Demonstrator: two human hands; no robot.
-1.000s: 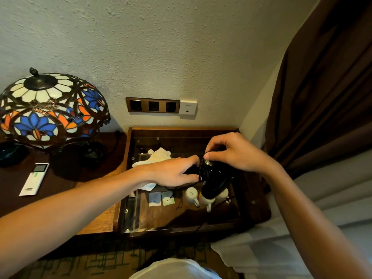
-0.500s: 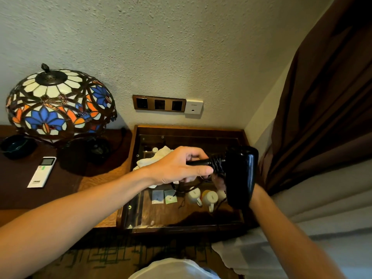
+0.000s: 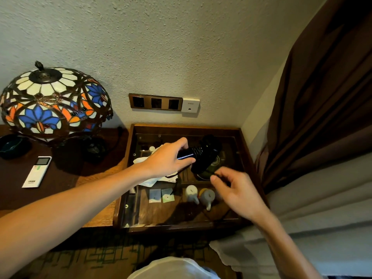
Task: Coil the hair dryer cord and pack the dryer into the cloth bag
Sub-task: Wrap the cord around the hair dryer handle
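My left hand (image 3: 168, 161) grips the handle of the black hair dryer (image 3: 203, 156), held level above the glass-topped wooden tray table (image 3: 244, 146), its head pointing right. My right hand (image 3: 234, 191) is below and to the right of the dryer, thumb and forefinger pinched on the thin black cord (image 3: 216, 175) that runs from the dryer. A white cloth bag (image 3: 155, 178) lies crumpled on the glass beneath my left hand, mostly hidden by it.
Two small cups (image 3: 199, 196) and two sachets (image 3: 161, 195) show under the glass. A stained-glass lamp (image 3: 54, 105), a white remote (image 3: 37, 171) and a dark ashtray (image 3: 12, 146) stand on the left. Wall sockets (image 3: 156, 102) behind; brown curtain (image 3: 322, 101) and bed at right.
The dryer has swung from upright to level, farther back over the tray. My right hand has left the dryer body, dropped toward me and pinched the cord.
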